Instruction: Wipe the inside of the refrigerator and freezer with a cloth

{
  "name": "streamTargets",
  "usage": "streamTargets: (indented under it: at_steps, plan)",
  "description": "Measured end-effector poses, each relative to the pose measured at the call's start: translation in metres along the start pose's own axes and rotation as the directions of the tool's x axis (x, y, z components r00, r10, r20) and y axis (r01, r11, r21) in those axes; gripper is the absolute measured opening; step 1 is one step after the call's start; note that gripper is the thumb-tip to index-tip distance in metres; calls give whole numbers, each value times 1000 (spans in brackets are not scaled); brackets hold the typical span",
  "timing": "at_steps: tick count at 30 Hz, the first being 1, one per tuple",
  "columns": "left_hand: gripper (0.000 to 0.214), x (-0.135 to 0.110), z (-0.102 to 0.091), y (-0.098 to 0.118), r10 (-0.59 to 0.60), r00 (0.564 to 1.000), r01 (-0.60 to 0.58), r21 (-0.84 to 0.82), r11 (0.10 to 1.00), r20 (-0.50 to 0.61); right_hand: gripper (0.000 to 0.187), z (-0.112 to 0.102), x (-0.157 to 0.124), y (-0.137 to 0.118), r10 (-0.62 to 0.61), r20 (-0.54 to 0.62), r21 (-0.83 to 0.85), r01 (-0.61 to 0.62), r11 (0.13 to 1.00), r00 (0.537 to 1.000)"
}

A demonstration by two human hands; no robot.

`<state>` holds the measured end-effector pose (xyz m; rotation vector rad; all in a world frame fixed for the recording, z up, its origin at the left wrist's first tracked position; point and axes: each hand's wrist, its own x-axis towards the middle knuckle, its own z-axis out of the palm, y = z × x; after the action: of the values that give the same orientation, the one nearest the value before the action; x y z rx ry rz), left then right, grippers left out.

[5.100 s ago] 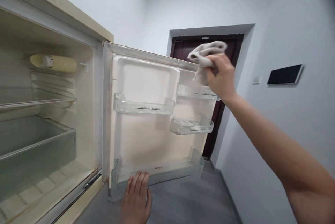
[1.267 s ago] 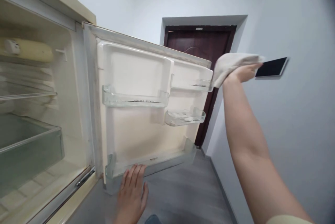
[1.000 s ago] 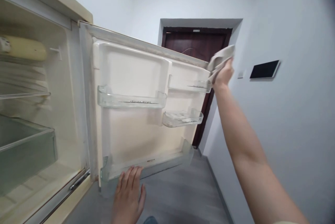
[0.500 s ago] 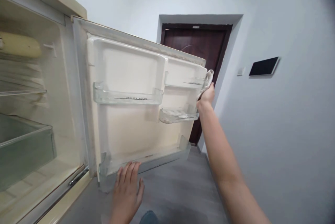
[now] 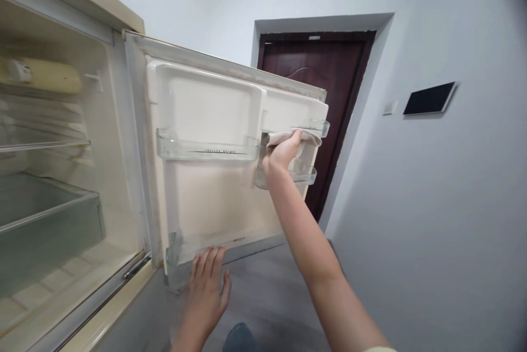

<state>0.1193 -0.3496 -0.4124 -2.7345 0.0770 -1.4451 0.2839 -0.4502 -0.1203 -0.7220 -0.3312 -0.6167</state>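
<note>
Cloth (image 5: 308, 137) sits bunched under the right hand (image 5: 283, 153), whose fingers curl over it and press it to the door (image 5: 206, 198). It is just below the top bin (image 5: 317, 127) and above the small bin (image 5: 305, 175), inside neither, with its long axis sideways along them. The left hand (image 5: 208, 285), farther down, lies flat and spread with nothing in it, fingertips touching the bottom bin (image 5: 181, 250).

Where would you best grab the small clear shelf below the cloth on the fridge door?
Probably by its front lip, from above and in front: the small clear shelf is open on top and backs onto the fridge door. Its right end is free; the right hand with the cloth covers the left end.
</note>
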Motion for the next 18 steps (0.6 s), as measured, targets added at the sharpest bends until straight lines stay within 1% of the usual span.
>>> streamTargets:
  at_steps: [1,3,5,7,9,10,11,14,16,18]
  plan:
    - [41,0,0,0,-5,1000,5,-3,1000,2,39,2,-9,3,26,30,10,-26,1000,999]
    - [41,1,0,1,-14,1000,14,-4,1000,6,31,3,-24,6,66,45,35,-68,997,997]
    - [41,1,1,1,-14,1000,14,0,1000,-1,23,-1,-32,7,105,110,21,-108,994,988]
    - [42,1,1,1,-5,1000,5,4,1000,-7,17,-9,-31,6,139,197,-23,-138,990,970]
    - [42,0,1,1,-1,1000,1,4,1000,-2,14,-18,-21,4,157,241,-58,-147,987,958]
    - [42,0,0,1,-6,1000,6,-1,1000,7,14,-22,-14,3,150,230,-65,-139,988,962]
    - [42,0,-1,1,-12,1000,12,-10,1000,16,16,-25,-5,2,135,196,-62,-125,990,971]
    - [42,0,-3,2,-44,997,46,-42,998,57,22,-30,21,2,85,11,-46,-84,995,996]
    - [43,1,-4,2,-50,996,53,-46,998,68,25,-29,33,5,86,-91,-51,-91,995,992]
    - [43,1,-4,3,-38,998,40,-32,999,48,26,-25,34,10,110,-115,-79,-119,990,987]
